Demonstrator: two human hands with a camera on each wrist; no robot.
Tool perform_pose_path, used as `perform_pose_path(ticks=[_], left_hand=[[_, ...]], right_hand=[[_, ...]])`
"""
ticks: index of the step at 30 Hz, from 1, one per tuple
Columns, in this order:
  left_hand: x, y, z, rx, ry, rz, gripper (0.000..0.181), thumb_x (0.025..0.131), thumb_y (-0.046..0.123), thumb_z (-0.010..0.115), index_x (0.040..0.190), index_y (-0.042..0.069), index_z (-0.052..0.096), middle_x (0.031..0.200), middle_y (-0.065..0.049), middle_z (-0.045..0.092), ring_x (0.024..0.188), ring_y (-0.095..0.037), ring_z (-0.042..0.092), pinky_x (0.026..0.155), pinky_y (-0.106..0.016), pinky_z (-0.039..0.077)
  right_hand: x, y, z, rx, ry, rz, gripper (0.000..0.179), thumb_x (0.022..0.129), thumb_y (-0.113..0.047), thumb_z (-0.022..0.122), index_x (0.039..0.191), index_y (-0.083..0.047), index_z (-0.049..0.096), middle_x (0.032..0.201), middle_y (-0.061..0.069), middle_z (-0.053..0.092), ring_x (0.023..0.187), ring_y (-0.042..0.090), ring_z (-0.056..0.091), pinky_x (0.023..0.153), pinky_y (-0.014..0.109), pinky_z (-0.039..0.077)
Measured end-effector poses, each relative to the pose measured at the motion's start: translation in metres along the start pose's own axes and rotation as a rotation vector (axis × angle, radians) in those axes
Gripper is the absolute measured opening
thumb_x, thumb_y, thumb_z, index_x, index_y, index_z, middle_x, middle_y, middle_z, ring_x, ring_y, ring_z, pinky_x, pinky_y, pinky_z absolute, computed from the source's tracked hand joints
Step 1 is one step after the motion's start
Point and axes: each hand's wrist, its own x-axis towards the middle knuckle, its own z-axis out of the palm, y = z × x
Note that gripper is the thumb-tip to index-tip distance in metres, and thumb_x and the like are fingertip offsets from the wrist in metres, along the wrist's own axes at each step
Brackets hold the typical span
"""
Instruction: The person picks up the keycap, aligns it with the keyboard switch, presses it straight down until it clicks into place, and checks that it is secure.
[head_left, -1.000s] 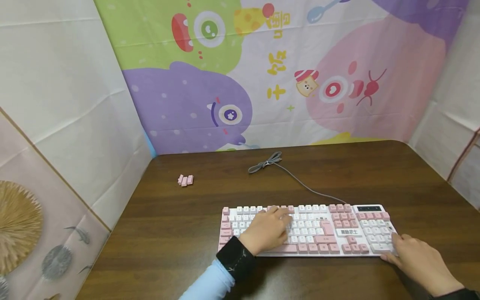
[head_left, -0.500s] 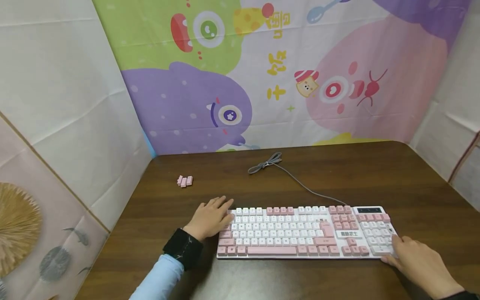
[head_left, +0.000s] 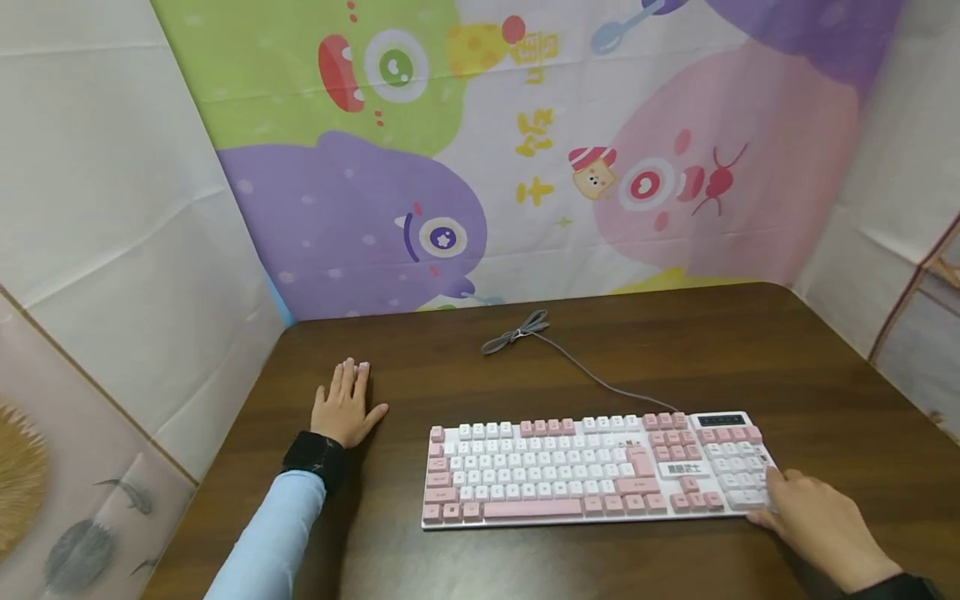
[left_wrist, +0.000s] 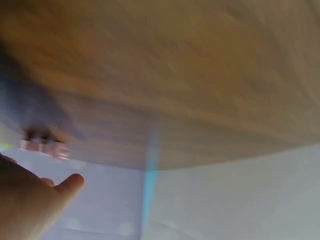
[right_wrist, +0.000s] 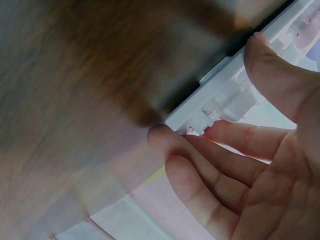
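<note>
An outstretched, empty left hand (head_left: 343, 412) reaches toward keycaps (left_wrist: 46, 148), likely light, hard and best pinched by their sides, while the right hand (head_left: 819, 523) grips the keyboard (head_left: 536, 471).

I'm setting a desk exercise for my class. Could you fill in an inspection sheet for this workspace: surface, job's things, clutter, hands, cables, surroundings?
Surface: brown wood-grain table.
Job's things: pink-and-white keyboard; small pink pieces, apparently loose keycaps, far left, mostly hidden by fingers in the head view.
Clutter: nothing seen.
Left hand: fingers straight, fingertips at the pink pieces; contact unclear.
Right hand: grips the keyboard's right end.
Cables: one grey cable, bundled and tied, running to the keyboard's far edge.
Surroundings: cartoon-print cloth behind; pale panels on both sides.
</note>
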Motion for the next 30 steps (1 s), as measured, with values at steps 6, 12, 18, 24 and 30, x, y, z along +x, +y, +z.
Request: perform_pose_path(ticks=[6, 12, 18, 24, 30], left_hand=[[0.005, -0.026, -0.003, -0.057, -0.118, -0.116, 0.094, 0.086, 0.059, 0.047, 0.144, -0.008, 0.016, 0.152, -0.027, 0.011, 0.141, -0.041, 0.013, 0.105, -0.064, 0.022], [0.006, -0.032, -0.008, -0.161, -0.17, -0.158, 0.103, 0.082, 0.062, 0.052, 0.145, -0.007, 0.01, 0.153, -0.027, 0.009, 0.141, -0.042, 0.012, 0.104, -0.067, 0.021], [0.006, -0.026, -0.006, -0.179, -0.16, -0.159, 0.1, 0.084, 0.061, 0.05, 0.145, -0.008, 0.011, 0.152, -0.028, 0.012, 0.138, -0.045, 0.018, 0.102, -0.066, 0.025], [0.002, -0.012, -0.009, -0.086, -0.09, -0.126, 0.086, 0.088, 0.051, 0.049, 0.14, -0.012, 0.022, 0.143, -0.031, 0.029, 0.127, -0.046, 0.037, 0.094, -0.062, 0.036], [-0.009, 0.005, -0.009, 0.049, 0.173, -0.084, 0.052, 0.084, 0.032, 0.062, 0.11, -0.013, 0.055, 0.101, -0.025, 0.059, 0.088, -0.04, 0.06, 0.063, -0.054, 0.049]], right_hand=[[0.001, -0.006, 0.003, 0.006, -0.038, 0.009, 0.047, 0.069, -0.035, 0.076, 0.087, 0.005, 0.059, 0.072, 0.016, 0.061, 0.063, 0.033, 0.061, 0.051, 0.044, 0.045], [0.001, -0.008, 0.003, -0.004, -0.011, -0.005, 0.044, 0.068, -0.034, 0.077, 0.081, 0.002, 0.058, 0.068, 0.013, 0.058, 0.06, 0.031, 0.059, 0.049, 0.043, 0.043], [0.002, -0.006, 0.0, 0.003, -0.013, 0.004, 0.046, 0.068, -0.033, 0.077, 0.087, 0.005, 0.059, 0.072, 0.016, 0.061, 0.062, 0.033, 0.06, 0.051, 0.045, 0.044], [0.003, -0.003, -0.002, 0.007, -0.033, 0.01, 0.045, 0.069, -0.033, 0.077, 0.086, 0.003, 0.059, 0.073, 0.016, 0.061, 0.061, 0.033, 0.059, 0.051, 0.045, 0.044], [0.002, -0.001, -0.005, 0.003, -0.019, 0.002, 0.043, 0.067, -0.031, 0.078, 0.085, 0.003, 0.059, 0.07, 0.015, 0.06, 0.058, 0.032, 0.058, 0.048, 0.045, 0.043]])
